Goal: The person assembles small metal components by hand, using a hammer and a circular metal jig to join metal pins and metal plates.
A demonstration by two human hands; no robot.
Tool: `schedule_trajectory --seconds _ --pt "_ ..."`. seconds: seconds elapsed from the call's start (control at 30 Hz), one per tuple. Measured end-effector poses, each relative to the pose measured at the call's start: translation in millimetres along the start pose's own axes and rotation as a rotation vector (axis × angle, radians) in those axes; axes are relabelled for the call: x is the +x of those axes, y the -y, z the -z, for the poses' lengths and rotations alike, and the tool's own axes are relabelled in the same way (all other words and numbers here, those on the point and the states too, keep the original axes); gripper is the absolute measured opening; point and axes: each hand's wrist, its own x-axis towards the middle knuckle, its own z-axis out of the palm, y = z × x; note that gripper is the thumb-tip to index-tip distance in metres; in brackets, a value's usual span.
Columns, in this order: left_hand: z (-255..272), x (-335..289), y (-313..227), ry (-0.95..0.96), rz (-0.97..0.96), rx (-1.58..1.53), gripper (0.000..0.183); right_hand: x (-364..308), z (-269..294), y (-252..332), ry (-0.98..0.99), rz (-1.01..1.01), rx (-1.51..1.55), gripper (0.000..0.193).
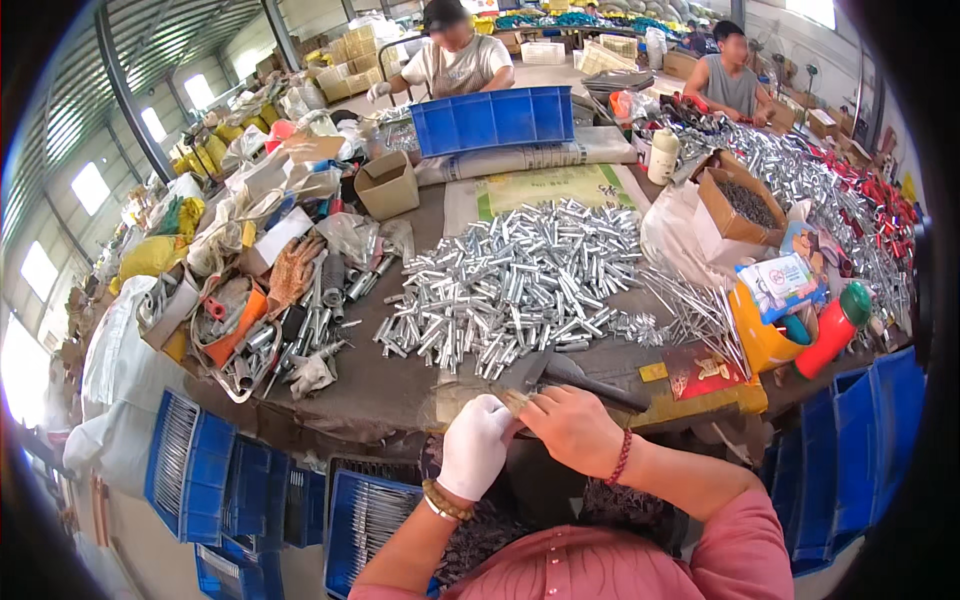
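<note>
My left hand [475, 447], in a white glove, is closed at the near edge of the bench. Right beside it my bare right hand [577, 430] is closed too, its fingertips meeting the gloved fingers. A small tan tip [514, 401] shows between them; what it belongs to is hidden. Just beyond the hands lies a dark tool [535, 372] with a black handle [598, 391]. Behind it spreads a large heap of silver metal tubes [520, 280], and thin metal rods [705, 318] lie to its right.
Blue bins [190, 465] holding metal rods stand below left; more blue bins [835, 460] stand right. Tools and a brown glove [296, 268] clutter the left. A red-green bottle [838, 328] and carton of small parts [742, 200] sit right. Two people work across the bench.
</note>
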Motion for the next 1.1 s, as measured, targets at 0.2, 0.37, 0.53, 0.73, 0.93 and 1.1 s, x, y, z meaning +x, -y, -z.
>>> schedule_trajectory --seconds 0.2,0.37,0.53,0.73,0.93,1.1 --pt "1.6 5.8 3.0 -0.023 -0.061 -0.092 0.008 -16.6 24.6 -20.1 -0.185 -0.199 -0.092 0.031" --pt "2.8 13.9 4.7 -0.066 -0.041 -0.114 0.011 -34.1 18.2 -55.2 -0.12 -0.311 -0.081 0.028" --pt "-4.6 10.9 13.7 -0.06 -0.007 -0.177 0.015 -43.4 29.7 -32.3 -0.241 -0.365 0.084 0.029" --pt "-1.7 7.6 9.3 -0.023 -0.03 -0.172 0.018 -61.2 39.2 -7.8 -0.383 -0.229 0.045 0.023" --pt "-1.6 6.1 7.5 -0.012 0.017 -0.229 0.019 -68.8 26.9 -22.3 -0.228 -0.295 0.055 0.032" --pt "-1.9 6.3 10.1 -0.044 -0.012 -0.229 0.019 -53.2 30.8 -16.7 -0.433 -0.338 0.146 0.021"
